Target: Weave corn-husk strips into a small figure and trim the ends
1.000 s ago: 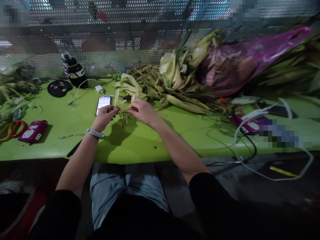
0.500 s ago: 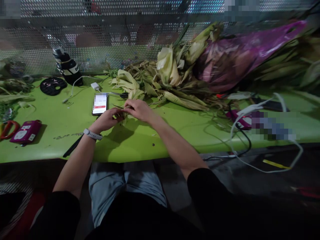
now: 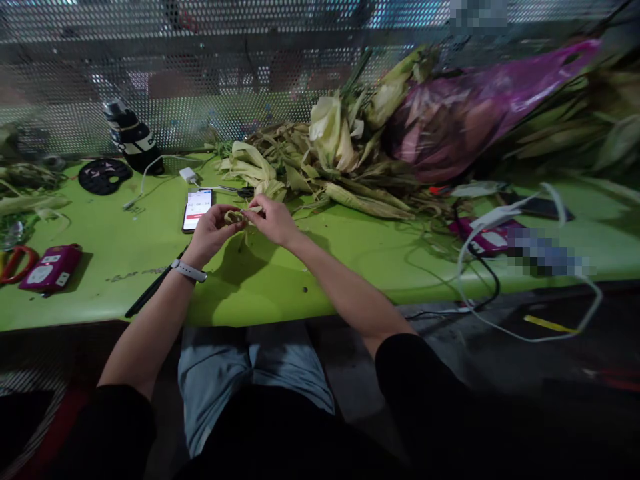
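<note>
Between my hands is a pale green strip of corn husk (image 3: 234,217), bent into a loop, with a loose end hanging below. My left hand (image 3: 213,230), wearing a pale wristband, grips the loop's left side between thumb and fingers. At its right side my right hand (image 3: 273,220) pinches the husk with its fingertips. Both hands are raised a little over the green tabletop (image 3: 270,280). Just behind them lies a pile of corn husks (image 3: 300,167). A lit phone (image 3: 197,212) lies beside my left hand.
A purple plastic bag (image 3: 440,127) rests among the husks at right. White cables (image 3: 463,260) loop over the front edge near a purple power strip (image 3: 487,237). At left are a dark bottle (image 3: 135,140), a purple box (image 3: 53,268) and orange-handled scissors (image 3: 17,263). Mesh stands behind.
The husk strip now shows as an open loop between my hands. My left hand has turned and its fingers have spread around the loop; my right hand has barely shifted.
</note>
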`<state>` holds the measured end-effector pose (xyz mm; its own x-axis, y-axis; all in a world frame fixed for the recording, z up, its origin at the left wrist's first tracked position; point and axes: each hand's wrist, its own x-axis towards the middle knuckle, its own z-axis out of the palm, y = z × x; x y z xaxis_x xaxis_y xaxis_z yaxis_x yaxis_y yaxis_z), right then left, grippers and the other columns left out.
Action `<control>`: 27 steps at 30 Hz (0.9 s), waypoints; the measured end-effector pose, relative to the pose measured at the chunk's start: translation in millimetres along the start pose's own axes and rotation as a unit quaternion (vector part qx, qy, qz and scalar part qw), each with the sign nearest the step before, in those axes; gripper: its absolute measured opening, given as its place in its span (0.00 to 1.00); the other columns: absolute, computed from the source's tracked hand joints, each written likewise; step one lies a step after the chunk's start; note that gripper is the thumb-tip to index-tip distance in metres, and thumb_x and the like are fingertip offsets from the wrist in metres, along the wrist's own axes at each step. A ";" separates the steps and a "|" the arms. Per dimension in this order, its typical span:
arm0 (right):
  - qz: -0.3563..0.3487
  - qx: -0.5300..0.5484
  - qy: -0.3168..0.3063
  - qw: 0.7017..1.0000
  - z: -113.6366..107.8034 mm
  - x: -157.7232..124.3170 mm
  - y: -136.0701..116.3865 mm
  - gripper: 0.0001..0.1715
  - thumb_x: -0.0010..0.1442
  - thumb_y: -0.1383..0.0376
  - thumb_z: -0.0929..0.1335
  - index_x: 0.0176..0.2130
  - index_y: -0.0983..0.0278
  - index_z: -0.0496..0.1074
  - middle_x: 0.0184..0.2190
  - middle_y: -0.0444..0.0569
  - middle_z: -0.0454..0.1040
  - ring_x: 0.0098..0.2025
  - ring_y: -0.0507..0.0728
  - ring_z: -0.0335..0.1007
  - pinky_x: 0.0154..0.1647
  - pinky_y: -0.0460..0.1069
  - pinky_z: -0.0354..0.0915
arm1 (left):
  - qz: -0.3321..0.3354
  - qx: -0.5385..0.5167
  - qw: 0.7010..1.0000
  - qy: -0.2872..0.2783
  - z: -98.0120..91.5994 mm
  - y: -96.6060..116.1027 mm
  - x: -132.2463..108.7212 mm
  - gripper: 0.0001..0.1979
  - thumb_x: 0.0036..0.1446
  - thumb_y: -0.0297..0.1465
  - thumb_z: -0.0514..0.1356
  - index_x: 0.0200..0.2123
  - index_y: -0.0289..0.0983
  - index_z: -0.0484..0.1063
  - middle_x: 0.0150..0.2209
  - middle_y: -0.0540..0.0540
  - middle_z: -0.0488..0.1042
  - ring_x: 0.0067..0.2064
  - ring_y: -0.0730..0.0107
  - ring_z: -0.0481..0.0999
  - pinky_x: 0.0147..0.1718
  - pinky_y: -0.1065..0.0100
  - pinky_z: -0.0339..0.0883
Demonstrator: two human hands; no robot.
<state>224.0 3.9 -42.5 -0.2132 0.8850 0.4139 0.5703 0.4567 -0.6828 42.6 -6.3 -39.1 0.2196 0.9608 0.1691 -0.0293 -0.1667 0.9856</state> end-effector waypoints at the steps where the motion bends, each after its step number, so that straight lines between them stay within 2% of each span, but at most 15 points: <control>1: 0.014 0.024 -0.003 1.000 1.3 0.1 0.4 0.30 0.61 0.41 0.63 0.44 0.64 0.69 0.29 0.47 0.74 0.29 0.54 0.68 0.33 0.49 0.63 | 0.001 0.000 1.000 0.006 -0.3 -2.3 0.9 0.17 0.45 0.25 0.70 0.40 0.35 0.72 0.31 0.50 0.74 0.34 0.76 0.75 0.38 0.72 0.71; 5: 0.064 0.155 -0.004 0.986 6.1 1.7 3.7 0.40 0.56 0.42 0.68 0.56 0.64 0.62 0.26 0.43 0.71 0.25 0.53 0.67 0.30 0.49 0.66 | -0.019 -0.004 0.999 0.048 -3.9 -7.7 4.1 0.19 0.46 0.25 0.69 0.41 0.36 0.67 0.27 0.52 0.73 0.29 0.77 0.74 0.32 0.72 0.70; 7: 0.061 0.212 0.004 0.975 8.2 1.6 4.0 0.43 0.55 0.44 0.70 0.59 0.64 0.58 0.26 0.42 0.71 0.25 0.52 0.67 0.29 0.49 0.67 | -0.043 -0.005 0.996 0.078 -5.2 -8.2 5.3 0.21 0.45 0.26 0.69 0.42 0.36 0.64 0.27 0.53 0.73 0.28 0.77 0.75 0.32 0.71 0.71; 9: 0.035 0.241 0.010 0.970 9.8 0.3 2.1 0.40 0.54 0.46 0.72 0.58 0.63 0.60 0.29 0.43 0.72 0.28 0.52 0.68 0.31 0.48 0.68 | -0.063 -0.013 0.993 0.103 -5.4 -7.7 6.3 0.23 0.44 0.26 0.70 0.41 0.37 0.62 0.28 0.54 0.73 0.28 0.76 0.75 0.32 0.70 0.72; 12: -0.011 0.244 -0.014 0.970 11.6 -2.9 -3.2 0.29 0.55 0.48 0.71 0.48 0.64 0.69 0.33 0.46 0.73 0.34 0.52 0.70 0.36 0.49 0.70 | -0.069 -0.021 0.990 0.121 -4.6 -6.4 6.9 0.23 0.43 0.26 0.70 0.37 0.37 0.60 0.28 0.55 0.72 0.28 0.76 0.75 0.31 0.70 0.72; 15: -0.042 0.215 -0.016 0.976 13.2 -4.7 -6.5 0.24 0.57 0.47 0.69 0.40 0.65 0.74 0.37 0.49 0.73 0.39 0.53 0.71 0.42 0.51 0.70 | -0.062 -0.020 0.992 0.112 -3.9 -5.9 6.1 0.22 0.42 0.27 0.71 0.34 0.37 0.60 0.27 0.55 0.71 0.26 0.77 0.74 0.29 0.72 0.70; 19: -0.067 0.197 0.020 0.978 16.0 -4.1 -3.4 0.24 0.58 0.46 0.68 0.40 0.62 0.78 0.43 0.51 0.72 0.43 0.54 0.70 0.43 0.50 0.70 | -0.028 -0.031 0.996 0.075 -4.1 -7.3 4.8 0.23 0.41 0.27 0.71 0.33 0.37 0.59 0.26 0.54 0.72 0.26 0.77 0.73 0.28 0.73 0.70; 23: -0.087 0.205 0.005 0.975 18.4 -4.4 -1.2 0.24 0.62 0.47 0.65 0.43 0.62 0.77 0.37 0.50 0.75 0.34 0.53 0.70 0.37 0.49 0.69 | -0.007 -0.022 0.998 0.053 -4.9 -11.5 5.5 0.24 0.40 0.27 0.72 0.33 0.37 0.59 0.26 0.55 0.73 0.25 0.78 0.74 0.27 0.73 0.70; 27: -0.077 0.161 0.014 0.984 14.3 -6.7 -6.5 0.20 0.62 0.52 0.67 0.46 0.63 0.74 0.33 0.47 0.76 0.34 0.53 0.70 0.39 0.49 0.66 | -0.003 -0.025 0.999 0.045 -5.2 -14.9 6.8 0.24 0.40 0.26 0.72 0.33 0.37 0.58 0.26 0.55 0.73 0.27 0.77 0.75 0.29 0.73 0.71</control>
<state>210.4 -3.7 -49.5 -0.2528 0.8024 0.5406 0.2517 0.5941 -0.7640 39.4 3.9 -52.6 0.1307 0.9783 0.1607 -0.0776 -0.1515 0.9854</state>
